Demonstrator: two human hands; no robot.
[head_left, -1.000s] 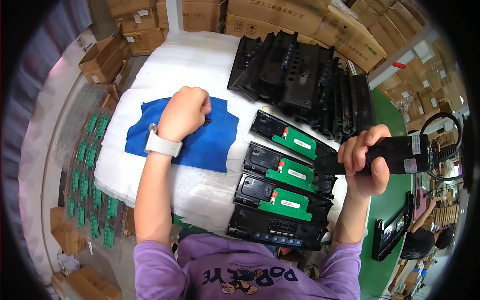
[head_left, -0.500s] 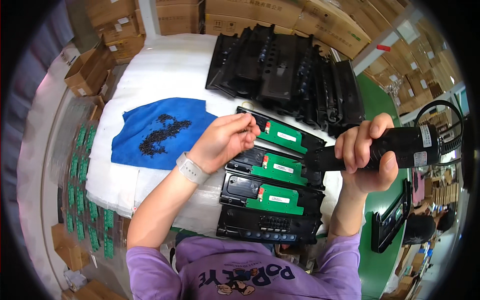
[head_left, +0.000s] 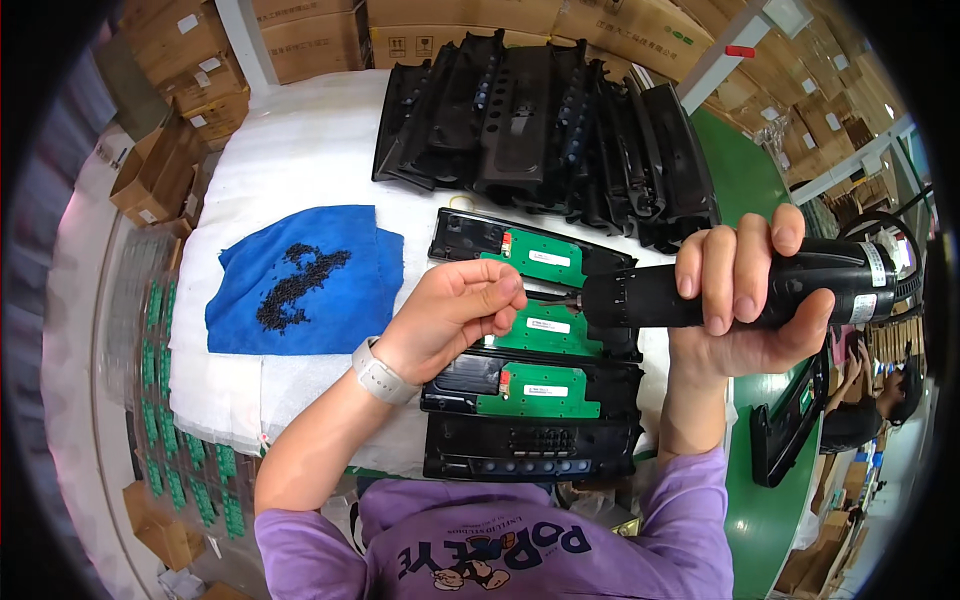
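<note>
In my right hand (head_left: 745, 285) is a black electric screwdriver (head_left: 640, 297), held level with its bit pointing left. My left hand (head_left: 470, 305) is closed in a pinch at the bit's tip; whatever small piece it holds is hidden by the fingers. Below both hands lies a row of black plastic panels, several with green circuit boards (head_left: 540, 393) in them. The nearest panel (head_left: 530, 447) shows a row of bluish round buttons. To the left, a heap of tiny black screws (head_left: 300, 285) rests on a blue cloth (head_left: 235, 320).
Black plastic housings (head_left: 530, 130) are piled at the back of the white padded table (head_left: 290, 130). On the green surface (head_left: 745, 420) at right stands another black panel (head_left: 790, 420). Green boards (head_left: 165, 430) hang in clear sheeting at left. Cardboard boxes (head_left: 460, 50) line the back; another person (head_left: 870, 410) is far right.
The screwdriver has come left, and its bit now meets my left fingertips, which were apart from it before. My left hand has shifted right over the panels. The whole view has tilted slightly.
</note>
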